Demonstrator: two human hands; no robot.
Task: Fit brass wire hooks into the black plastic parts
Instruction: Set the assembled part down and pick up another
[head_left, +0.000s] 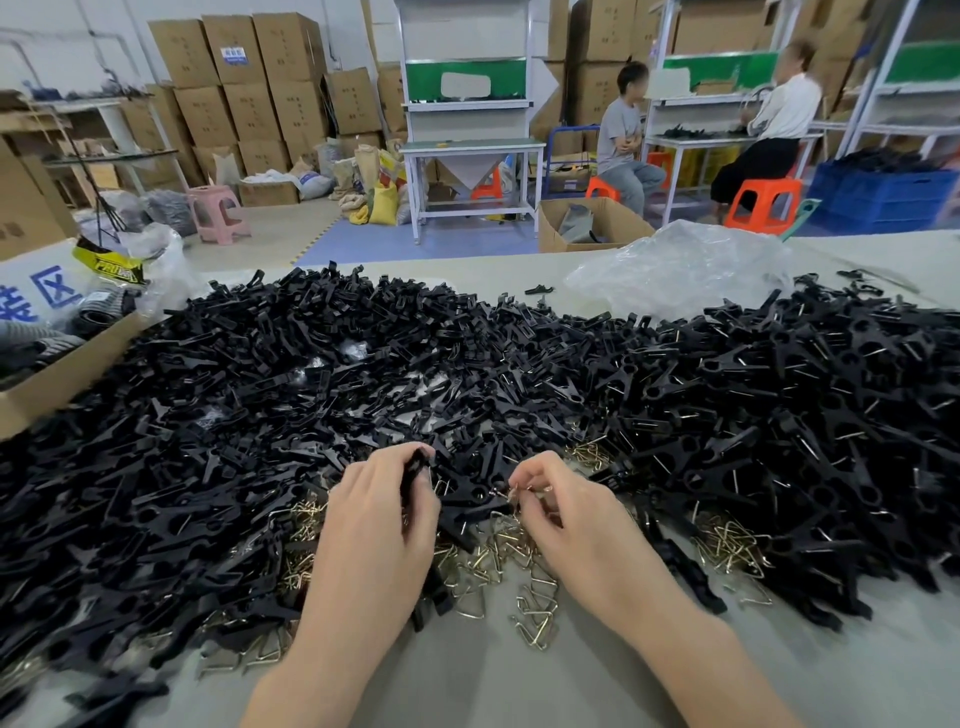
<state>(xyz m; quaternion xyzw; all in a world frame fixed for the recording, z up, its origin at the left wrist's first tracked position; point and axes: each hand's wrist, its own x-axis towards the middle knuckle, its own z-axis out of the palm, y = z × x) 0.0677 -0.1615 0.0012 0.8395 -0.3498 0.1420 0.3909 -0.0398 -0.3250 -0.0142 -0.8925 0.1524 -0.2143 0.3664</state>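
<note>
Hands are near each other, just above the front edge of the heap. My left hand (382, 512) has its fingers curled round one black plastic part (415, 470), held nearly upright. My right hand (566, 519) pinches one brass wire hook (521, 491) btw thumb and fingertips, close to the part but, as far as I can see, not yet inside it. Loose hooks (530, 571) lie on the table (519, 675) under and beside my wrists. The big heap of black parts (311, 374) spreads behind, w/ hooked ones (831, 415) mostly at the right side.

Risks, in my judgement: the hook is thin and looks springy, so if I push at a wrong angle it may slip from the pinch and drop among the loose ones, or bend. Hooks also tangle easily, so a 2nd one could come along. The part's slot is hidden by my fingers, so I can't confirm alignment.
</note>
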